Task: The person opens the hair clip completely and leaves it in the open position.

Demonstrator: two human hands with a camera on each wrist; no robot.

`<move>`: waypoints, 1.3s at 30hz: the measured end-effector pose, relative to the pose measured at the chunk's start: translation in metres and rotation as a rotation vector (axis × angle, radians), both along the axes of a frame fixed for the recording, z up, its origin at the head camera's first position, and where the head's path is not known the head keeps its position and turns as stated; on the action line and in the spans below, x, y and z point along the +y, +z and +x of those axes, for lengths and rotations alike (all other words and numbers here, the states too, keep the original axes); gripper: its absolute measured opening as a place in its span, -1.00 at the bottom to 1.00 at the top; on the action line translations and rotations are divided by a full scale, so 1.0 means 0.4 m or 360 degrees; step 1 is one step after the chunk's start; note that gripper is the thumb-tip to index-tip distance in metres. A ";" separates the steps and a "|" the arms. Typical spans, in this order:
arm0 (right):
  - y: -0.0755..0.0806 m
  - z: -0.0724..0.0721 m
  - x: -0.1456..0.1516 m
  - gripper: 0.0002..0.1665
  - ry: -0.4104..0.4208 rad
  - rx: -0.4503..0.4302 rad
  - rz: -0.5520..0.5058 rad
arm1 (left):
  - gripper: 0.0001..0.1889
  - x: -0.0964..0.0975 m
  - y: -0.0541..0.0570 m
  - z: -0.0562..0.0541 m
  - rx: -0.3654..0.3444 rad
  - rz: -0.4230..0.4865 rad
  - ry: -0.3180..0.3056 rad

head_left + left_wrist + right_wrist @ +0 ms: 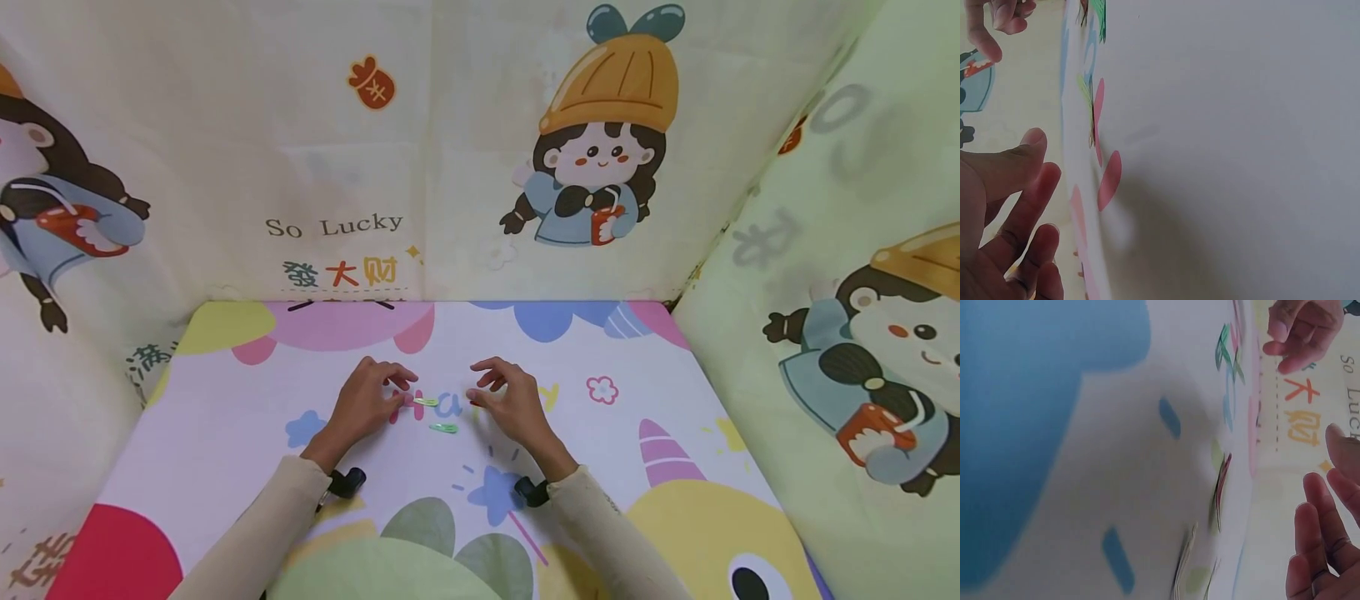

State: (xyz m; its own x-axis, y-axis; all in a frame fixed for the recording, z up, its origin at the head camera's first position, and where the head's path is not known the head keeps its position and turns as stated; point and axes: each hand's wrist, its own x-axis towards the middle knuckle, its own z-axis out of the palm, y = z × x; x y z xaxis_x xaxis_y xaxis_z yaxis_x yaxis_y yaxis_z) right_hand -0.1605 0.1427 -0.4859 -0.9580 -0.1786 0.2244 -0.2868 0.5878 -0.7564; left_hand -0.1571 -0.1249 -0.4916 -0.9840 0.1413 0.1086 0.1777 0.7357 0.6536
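Note:
My left hand [367, 400] hovers at the left of a light green snap hair clip [425, 402], its fingers loosely bent. Nothing shows between its thumb and fingers [1013, 219] in the left wrist view. A darker green hair clip [444, 428] lies a little nearer to me. Across from it is my right hand [510, 400], also loosely bent, with no object between thumb and fingers [1319, 531]. A red hair clip [1222, 487] lies on the table below it, mostly covered by the hand in the head view. Pale clips [1185, 562] lie farther along in the right wrist view.
The tabletop [225, 450] carries a colourful printed cover with letters, stars and cartoon animals. A printed cloth wall [465, 167] stands at the back, with more cloth at both sides. Black wrist cameras [348, 482] sit at both sleeves.

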 end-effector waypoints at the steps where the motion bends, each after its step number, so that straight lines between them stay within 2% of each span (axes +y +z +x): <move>1: -0.001 -0.001 -0.006 -0.53 0.0003 -0.0013 0.0008 | -0.70 0.000 -0.001 -0.001 0.0000 -0.0004 -0.0004; 8: -0.006 -0.004 -0.048 -0.62 0.0018 -0.0132 0.0070 | -0.73 0.005 -0.009 -0.009 -0.0012 -0.0047 -0.0024; 24: -0.022 -0.013 -0.126 -0.74 0.0017 -0.0255 0.0224 | -0.81 0.015 -0.026 -0.020 -0.0037 -0.0103 -0.0038; 34: -0.021 -0.016 -0.158 -0.84 0.0032 -0.0277 0.0345 | -0.85 0.019 -0.033 -0.023 -0.0079 -0.0119 -0.0025; 39: -0.017 -0.017 -0.170 -0.88 0.0043 -0.0263 0.0450 | -0.86 0.026 -0.037 -0.025 -0.0063 -0.0138 -0.0039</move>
State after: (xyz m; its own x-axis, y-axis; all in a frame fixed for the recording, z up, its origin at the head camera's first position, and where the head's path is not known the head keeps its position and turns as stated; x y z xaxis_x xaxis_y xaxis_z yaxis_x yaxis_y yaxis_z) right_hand -0.1674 0.0746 -0.4927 -0.9714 -0.2375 0.0040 -0.1920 0.7750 -0.6021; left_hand -0.1672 -0.1143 -0.5063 -0.9834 0.1725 0.0559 0.1715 0.7855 0.5947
